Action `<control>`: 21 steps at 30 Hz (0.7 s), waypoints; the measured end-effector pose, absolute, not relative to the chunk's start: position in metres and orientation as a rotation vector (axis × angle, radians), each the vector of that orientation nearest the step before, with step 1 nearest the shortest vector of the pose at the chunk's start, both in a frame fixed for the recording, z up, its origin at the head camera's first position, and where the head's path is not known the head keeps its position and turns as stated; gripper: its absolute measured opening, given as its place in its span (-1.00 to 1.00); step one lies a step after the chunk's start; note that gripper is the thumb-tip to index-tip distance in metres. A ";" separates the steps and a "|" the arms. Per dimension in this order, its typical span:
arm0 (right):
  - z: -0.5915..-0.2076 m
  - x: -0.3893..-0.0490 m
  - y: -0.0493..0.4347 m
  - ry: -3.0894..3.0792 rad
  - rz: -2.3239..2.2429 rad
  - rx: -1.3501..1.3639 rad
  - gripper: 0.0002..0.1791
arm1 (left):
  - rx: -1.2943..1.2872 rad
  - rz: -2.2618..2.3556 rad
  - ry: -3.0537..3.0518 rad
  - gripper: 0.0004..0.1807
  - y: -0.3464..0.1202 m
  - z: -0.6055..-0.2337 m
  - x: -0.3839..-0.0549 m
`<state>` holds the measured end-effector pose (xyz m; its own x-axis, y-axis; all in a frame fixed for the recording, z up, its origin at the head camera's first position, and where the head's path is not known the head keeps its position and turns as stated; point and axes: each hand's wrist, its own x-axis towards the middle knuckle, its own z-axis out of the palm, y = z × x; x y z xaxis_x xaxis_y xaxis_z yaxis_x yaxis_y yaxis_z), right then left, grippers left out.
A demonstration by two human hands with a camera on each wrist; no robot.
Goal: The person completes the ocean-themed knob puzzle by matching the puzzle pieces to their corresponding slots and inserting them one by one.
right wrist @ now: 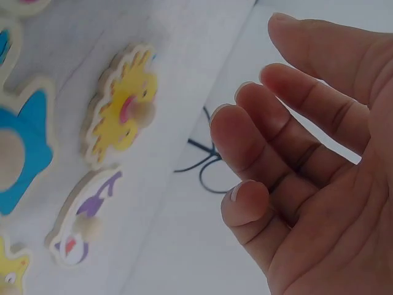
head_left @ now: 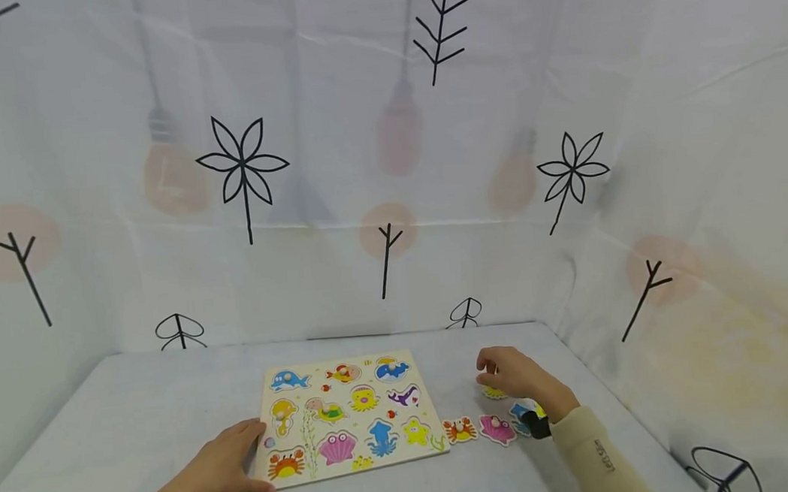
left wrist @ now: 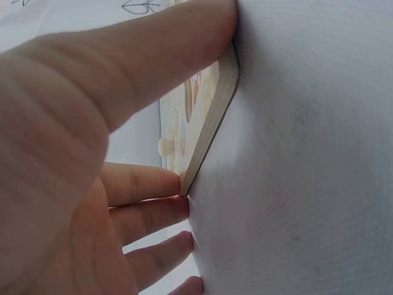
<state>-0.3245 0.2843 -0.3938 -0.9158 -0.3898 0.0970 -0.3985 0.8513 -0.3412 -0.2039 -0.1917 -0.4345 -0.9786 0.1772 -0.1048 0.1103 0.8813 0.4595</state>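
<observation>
A wooden puzzle board (head_left: 353, 470) with printed sea animals lies flat on the table. My left hand (head_left: 221, 467) rests at its near left corner, fingertips at the left edge and thumb along the near edge. In the left wrist view, the board's pale side edge (left wrist: 212, 117) runs between thumb and fingers. My right hand (head_left: 513, 374) hovers over loose knobbed pieces right of the board, fingers loosely bent, holding nothing. Beside it in the right wrist view are a yellow octopus piece (right wrist: 127, 86), a purple-and-white piece (right wrist: 91, 204) and a blue piece (right wrist: 38, 141).
Close to the board's right edge lie a red crab piece (head_left: 460, 430) and a pink shell piece (head_left: 496, 429). The right forearm's sleeve (head_left: 592, 452) hides part of the table. White printed cloth (head_left: 342, 279) stands behind the table (head_left: 140, 412) and along its sides.
</observation>
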 end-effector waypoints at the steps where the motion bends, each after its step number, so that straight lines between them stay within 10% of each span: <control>1: -0.394 -0.326 0.286 -3.007 0.569 0.624 -0.86 | 0.218 0.703 2.906 0.17 -0.192 -0.434 -0.204; 21: -0.414 -0.344 0.303 -3.093 0.658 0.530 -0.90 | 0.186 0.703 2.893 0.19 -0.191 -0.434 -0.205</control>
<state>-0.3435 0.3031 -0.4135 -0.9433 -0.3319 0.0058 -0.3056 0.8613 -0.4060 -0.2046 -0.1912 -0.4335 -0.9797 0.1574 -0.1241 0.0829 0.8820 0.4638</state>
